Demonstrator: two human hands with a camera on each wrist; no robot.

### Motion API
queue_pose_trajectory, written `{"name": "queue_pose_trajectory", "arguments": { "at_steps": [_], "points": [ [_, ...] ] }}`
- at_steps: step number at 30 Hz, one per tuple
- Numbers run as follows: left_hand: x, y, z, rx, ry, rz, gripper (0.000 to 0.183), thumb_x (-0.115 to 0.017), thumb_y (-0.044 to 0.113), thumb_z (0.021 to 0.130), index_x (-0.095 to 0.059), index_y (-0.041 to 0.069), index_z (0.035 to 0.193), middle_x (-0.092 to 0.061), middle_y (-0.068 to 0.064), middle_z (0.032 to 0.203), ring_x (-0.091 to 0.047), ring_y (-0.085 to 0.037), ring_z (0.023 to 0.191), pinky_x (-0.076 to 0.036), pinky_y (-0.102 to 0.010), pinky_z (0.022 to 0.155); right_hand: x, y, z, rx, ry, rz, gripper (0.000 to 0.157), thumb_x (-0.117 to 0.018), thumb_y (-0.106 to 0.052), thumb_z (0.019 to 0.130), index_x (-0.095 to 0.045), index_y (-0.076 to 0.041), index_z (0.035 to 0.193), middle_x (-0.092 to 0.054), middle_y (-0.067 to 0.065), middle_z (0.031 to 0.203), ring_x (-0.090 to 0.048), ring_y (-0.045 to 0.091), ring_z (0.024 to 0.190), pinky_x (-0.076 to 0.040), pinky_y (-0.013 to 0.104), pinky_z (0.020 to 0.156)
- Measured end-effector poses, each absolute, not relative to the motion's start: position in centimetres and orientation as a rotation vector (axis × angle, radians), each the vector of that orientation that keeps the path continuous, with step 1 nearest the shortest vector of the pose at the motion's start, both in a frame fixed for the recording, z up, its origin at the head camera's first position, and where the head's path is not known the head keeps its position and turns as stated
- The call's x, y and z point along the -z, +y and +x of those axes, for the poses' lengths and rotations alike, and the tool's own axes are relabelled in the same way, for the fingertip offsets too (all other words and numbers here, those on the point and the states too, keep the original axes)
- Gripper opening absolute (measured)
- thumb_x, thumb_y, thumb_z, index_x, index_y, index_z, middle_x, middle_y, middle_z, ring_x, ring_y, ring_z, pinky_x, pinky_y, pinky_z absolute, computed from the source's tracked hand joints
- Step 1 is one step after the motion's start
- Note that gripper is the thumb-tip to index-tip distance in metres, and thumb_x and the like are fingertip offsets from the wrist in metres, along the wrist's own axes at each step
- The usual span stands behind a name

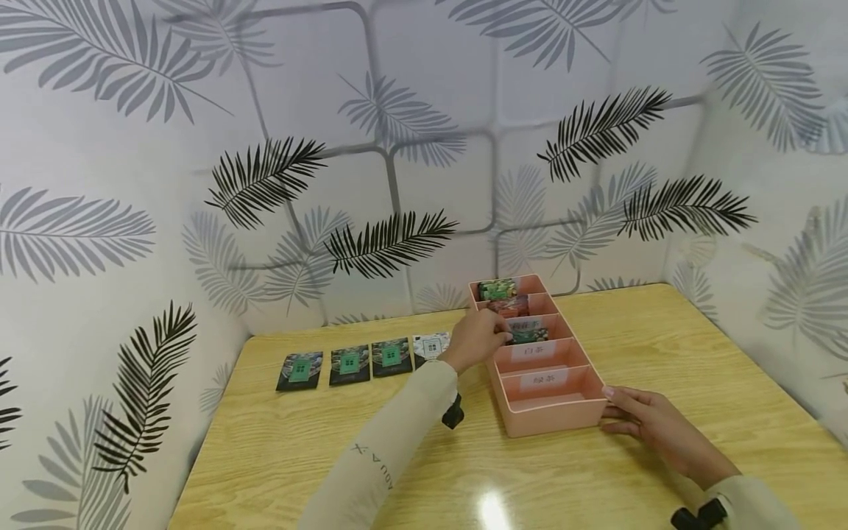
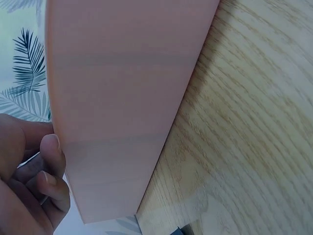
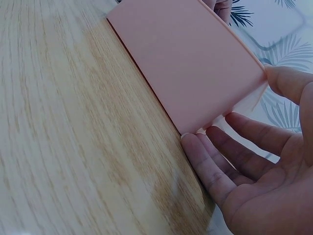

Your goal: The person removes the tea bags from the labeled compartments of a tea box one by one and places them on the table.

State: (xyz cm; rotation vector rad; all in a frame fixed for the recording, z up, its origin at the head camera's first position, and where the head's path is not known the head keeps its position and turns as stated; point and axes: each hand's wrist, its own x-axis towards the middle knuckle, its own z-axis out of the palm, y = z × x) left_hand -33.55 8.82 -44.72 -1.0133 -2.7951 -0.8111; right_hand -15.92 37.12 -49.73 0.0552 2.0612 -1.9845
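A pink compartment box (image 1: 553, 425) stands on the table, its dividers carrying white labels. My left hand (image 1: 474, 338) reaches over its left wall into the middle compartment, fingertips at the left end of a dark green tea packet (image 1: 528, 336). In the left wrist view the fingers (image 2: 57, 188) curl at the box's rim, and the packet is hidden behind the wall. My right hand (image 1: 652, 425) holds the near right corner of the box, thumb at the rim and fingers along the side. A green packet (image 1: 498, 289) and a reddish packet (image 1: 510, 305) lie in the two far compartments.
Left of the box, several tea packets lie in a row: dark ones (image 1: 299, 371) with green labels and a white one (image 1: 430, 346) partly behind the left forearm. The two nearest compartments show bare floors. A leaf-patterned wall (image 1: 437, 184) borders the wooden table (image 1: 265, 456).
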Motion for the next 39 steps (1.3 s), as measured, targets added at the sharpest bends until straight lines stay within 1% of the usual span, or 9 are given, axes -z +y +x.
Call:
{"name": "queue_pose_trajectory", "arguments": {
  "at_steps": [4,10,14,20,27,30,33,35,39],
  "points": [
    [44.5,8.6,-33.3,0.798,-2.741,-1.012,0.015,-0.07,0.023,0.101,-0.083,0.016,0.103,-0.075,0.005,0.092,-0.059,-0.002,0.064,-0.047,-0.022,0.058,49.7,37.1,-15.9,1.98,2.061,0.054,0.072,-0.046,-0.036,0.112,-0.028,0.022,0.15,-0.069,0.003,0.122,-0.069,0.014,0.108,-0.054,0.037,0.096],
    [43.9,8.0,-33.0,0.859,-2.693,-0.98,0.016,-0.068,0.025,0.102,-0.082,0.017,0.105,-0.075,0.005,0.094,-0.063,-0.004,0.072,-0.05,-0.024,0.065,49.6,37.1,-15.9,1.98,2.058,0.054,0.072,-0.046,-0.036,0.112,-0.028,0.021,0.15,-0.07,0.003,0.121,-0.069,0.015,0.108,-0.054,0.036,0.096],
    [43.9,7.3,-33.1,0.904,-2.665,-0.956,0.017,-0.067,0.027,0.103,-0.081,0.018,0.107,-0.075,0.006,0.095,-0.062,-0.005,0.073,-0.049,-0.024,0.064,49.7,37.0,-16.0,1.976,2.065,0.068,0.071,-0.047,-0.037,0.111,-0.029,0.021,0.15,-0.069,0.003,0.12,-0.069,0.015,0.108,-0.054,0.037,0.096],
    [43.5,6.1,-33.1,0.962,-2.595,-0.947,0.017,-0.067,0.027,0.103,-0.079,0.016,0.107,-0.074,0.005,0.094,-0.059,-0.003,0.067,-0.049,-0.025,0.063,49.8,36.9,-16.1,1.974,2.067,0.074,0.072,-0.046,-0.037,0.112,-0.027,0.02,0.151,-0.068,0.003,0.121,-0.068,0.013,0.108,-0.054,0.037,0.097],
    [42.6,4.8,-32.8,1.029,-2.549,-0.943,0.018,-0.066,0.026,0.103,-0.079,0.015,0.108,-0.077,0.003,0.098,-0.066,-0.004,0.073,-0.055,-0.026,0.072,49.5,36.9,-15.9,1.975,2.07,0.053,0.073,-0.046,-0.036,0.112,-0.024,0.022,0.151,-0.068,0.005,0.124,-0.069,0.013,0.109,-0.054,0.037,0.097],
    [42.5,4.3,-32.6,1.053,-2.525,-0.943,0.019,-0.066,0.027,0.103,-0.079,0.015,0.109,-0.076,0.004,0.1,-0.064,-0.004,0.072,-0.055,-0.026,0.074,49.5,36.7,-15.9,1.967,2.09,0.06,0.073,-0.046,-0.037,0.112,-0.026,0.022,0.151,-0.067,0.003,0.125,-0.068,0.012,0.109,-0.054,0.036,0.097],
    [42.3,3.8,-32.4,1.077,-2.509,-0.949,0.019,-0.065,0.026,0.103,-0.079,0.015,0.109,-0.077,0.003,0.101,-0.056,-0.006,0.056,-0.052,-0.025,0.07,49.5,36.6,-15.8,1.968,2.095,0.048,0.073,-0.046,-0.037,0.112,-0.026,0.021,0.151,-0.066,0.002,0.126,-0.068,0.012,0.11,-0.053,0.037,0.097],
    [42.3,3.4,-32.2,1.093,-2.495,-0.96,0.019,-0.065,0.026,0.103,-0.078,0.014,0.11,-0.077,0.001,0.101,-0.047,-0.008,0.048,-0.048,-0.024,0.062,49.5,36.6,-15.8,1.974,2.095,0.037,0.072,-0.046,-0.036,0.112,-0.027,0.022,0.15,-0.065,0.001,0.126,-0.068,0.012,0.11,-0.054,0.038,0.097],
    [42.0,2.8,-31.8,1.124,-2.455,-0.993,0.019,-0.064,0.024,0.104,-0.077,0.012,0.111,-0.076,-0.001,0.101,-0.041,-0.008,0.043,-0.039,-0.024,0.052,49.5,36.5,-15.8,1.989,2.09,0.006,0.069,-0.046,-0.034,0.112,-0.028,0.022,0.149,-0.066,0.0,0.125,-0.068,0.012,0.111,-0.054,0.039,0.097]
  ]
}}
